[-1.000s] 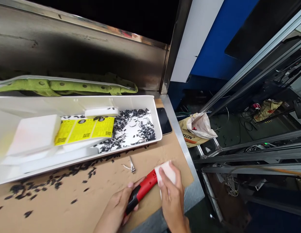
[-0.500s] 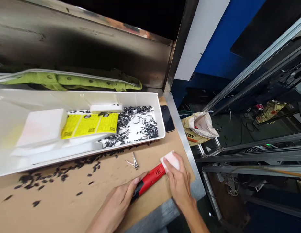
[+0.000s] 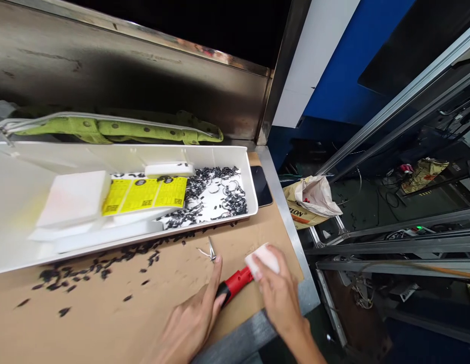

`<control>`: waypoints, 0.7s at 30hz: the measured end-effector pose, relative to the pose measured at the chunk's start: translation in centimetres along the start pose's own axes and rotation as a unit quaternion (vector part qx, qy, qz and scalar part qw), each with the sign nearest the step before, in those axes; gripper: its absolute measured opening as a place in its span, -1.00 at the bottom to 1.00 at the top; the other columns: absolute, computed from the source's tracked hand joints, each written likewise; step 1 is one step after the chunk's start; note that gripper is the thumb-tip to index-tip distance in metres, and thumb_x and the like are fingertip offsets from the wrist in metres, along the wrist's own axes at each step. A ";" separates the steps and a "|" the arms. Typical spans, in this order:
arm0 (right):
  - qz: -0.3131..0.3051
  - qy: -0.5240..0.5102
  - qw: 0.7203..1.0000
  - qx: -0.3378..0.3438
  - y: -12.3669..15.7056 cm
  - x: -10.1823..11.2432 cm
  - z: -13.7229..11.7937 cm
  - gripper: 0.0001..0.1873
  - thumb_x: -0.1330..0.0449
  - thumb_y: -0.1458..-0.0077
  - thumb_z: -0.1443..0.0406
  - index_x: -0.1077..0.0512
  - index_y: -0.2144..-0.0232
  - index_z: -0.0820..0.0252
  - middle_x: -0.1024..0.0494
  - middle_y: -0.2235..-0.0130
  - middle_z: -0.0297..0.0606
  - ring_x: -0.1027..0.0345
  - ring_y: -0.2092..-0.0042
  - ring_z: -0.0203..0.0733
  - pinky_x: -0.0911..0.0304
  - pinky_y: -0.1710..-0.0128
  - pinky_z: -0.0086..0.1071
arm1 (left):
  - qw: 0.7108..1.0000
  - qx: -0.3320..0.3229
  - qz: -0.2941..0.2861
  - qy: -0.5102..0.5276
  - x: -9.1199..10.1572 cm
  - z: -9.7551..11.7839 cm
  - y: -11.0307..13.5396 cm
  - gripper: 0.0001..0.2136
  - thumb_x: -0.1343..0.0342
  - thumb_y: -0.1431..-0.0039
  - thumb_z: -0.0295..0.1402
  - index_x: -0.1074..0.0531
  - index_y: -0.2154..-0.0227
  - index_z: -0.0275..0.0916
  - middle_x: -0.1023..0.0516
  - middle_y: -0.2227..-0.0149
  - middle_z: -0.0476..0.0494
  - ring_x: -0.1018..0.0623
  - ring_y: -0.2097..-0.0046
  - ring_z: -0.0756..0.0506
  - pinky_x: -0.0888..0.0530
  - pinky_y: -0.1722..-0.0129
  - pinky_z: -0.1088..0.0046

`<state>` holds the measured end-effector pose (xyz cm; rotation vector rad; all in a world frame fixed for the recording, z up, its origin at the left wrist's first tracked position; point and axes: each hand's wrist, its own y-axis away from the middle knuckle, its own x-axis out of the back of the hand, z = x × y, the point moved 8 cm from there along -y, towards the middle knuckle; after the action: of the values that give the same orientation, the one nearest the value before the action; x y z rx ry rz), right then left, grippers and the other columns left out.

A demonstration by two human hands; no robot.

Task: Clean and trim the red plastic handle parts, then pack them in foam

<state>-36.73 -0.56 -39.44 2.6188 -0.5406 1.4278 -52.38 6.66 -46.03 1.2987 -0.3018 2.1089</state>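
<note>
My left hand (image 3: 195, 316) is wrapped round the black end of a red and black tool handle (image 3: 237, 282), its index finger pointing up and away. My right hand (image 3: 279, 296) grips a white foam pad or cloth (image 3: 263, 259) and holds it against the far red end of the handle, hiding that tip. Just beyond my left index finger, a small metal nail clipper (image 3: 211, 251) lies on the brown work surface (image 3: 144, 321).
Behind my hands is a long white tray (image 3: 253, 202) with white foam blocks (image 3: 78, 194), a yellow label sheet (image 3: 147, 194) and black bits. More black scraps (image 3: 53, 277) lie along its front. A phone (image 3: 261, 187) and a paper sack (image 3: 311, 202) are to the right.
My left index finger has lifted off the handle and stretched out. The handle has turned and shifted slightly, and the white pad has slid down over its red end.
</note>
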 end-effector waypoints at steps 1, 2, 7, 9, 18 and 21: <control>0.016 0.003 1.000 -0.017 -0.1 0.3 0.4 -0.58 0.02 -0.29 0.32 -0.42 -0.12 -0.04 -0.35 -0.20 -0.11 -0.38 -0.13 -0.03 -0.42 -0.02 -0.21 | 1.000 -0.026 0.006 -0.010 -0.1 0.1 0.2 -0.45 0.39 -0.38 -0.12 -0.03 -0.32 -0.24 -0.65 0.31 -0.16 -0.63 0.38 -0.17 -0.50 0.39 0.42; 0.022 0.006 0.999 -0.023 -0.1 0.5 0.5 -0.58 0.03 -0.29 0.32 -0.42 -0.12 -0.04 -0.35 -0.20 -0.11 -0.38 -0.14 -0.03 -0.42 -0.01 -0.21 | 0.998 -0.051 0.003 -0.022 -0.2 0.2 0.4 -0.44 0.37 -0.37 -0.10 0.00 -0.33 -0.22 -0.65 0.25 -0.18 -0.64 0.33 -0.17 -0.51 0.36 0.41; -0.029 0.003 0.999 0.027 0.4 -0.3 -1.5 -0.56 -0.03 -0.27 0.30 -0.37 -0.14 -0.21 -0.34 -0.23 -0.24 -0.43 -0.08 -0.05 -0.47 0.09 -0.26 | 0.989 -0.109 -0.004 -0.102 -0.7 0.5 0.7 -0.42 0.28 -0.32 -0.01 -0.14 -0.29 -0.19 -0.61 0.12 -0.32 -0.64 0.21 -0.25 -0.55 0.37 0.36; -0.016 0.022 1.000 0.002 0.7 -0.2 -1.9 -0.57 -0.01 -0.27 0.30 -0.39 -0.13 -0.18 -0.35 -0.21 -0.19 -0.46 -0.05 -0.02 -0.48 0.11 -0.23 | 0.982 -0.109 0.019 -0.156 -0.4 1.0 0.7 -0.49 0.27 -0.36 -0.12 -0.25 -0.24 -0.22 -0.62 0.19 -0.33 -0.63 0.27 -0.24 -0.55 0.40 0.34; -0.004 0.032 0.999 -0.037 0.1 -0.5 -2.1 -0.57 0.01 -0.29 0.28 -0.39 -0.13 -0.14 -0.32 -0.23 -0.13 -0.44 -0.07 0.08 -0.49 0.13 -0.12 | 0.946 -0.156 0.065 -0.276 1.3 4.0 0.5 -0.60 0.21 -0.38 -0.32 -0.38 -0.14 -0.26 -0.60 0.37 -0.18 -0.60 0.40 -0.09 -0.47 0.48 0.49; 0.054 -0.018 0.997 -0.057 0.6 0.0 -0.4 -0.57 0.02 -0.31 0.26 -0.35 -0.17 -0.13 -0.29 -0.25 -0.15 -0.37 -0.15 -0.02 -0.44 0.00 -0.21 | 0.948 -0.147 0.054 -0.278 1.6 4.3 0.3 -0.59 0.25 -0.39 -0.33 -0.34 -0.17 -0.16 -0.59 0.38 -0.12 -0.58 0.42 -0.06 -0.44 0.51 0.50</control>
<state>-37.29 -1.01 -39.30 2.5655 -0.7547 1.3378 -49.96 4.94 -42.58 1.6937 -0.9080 1.6536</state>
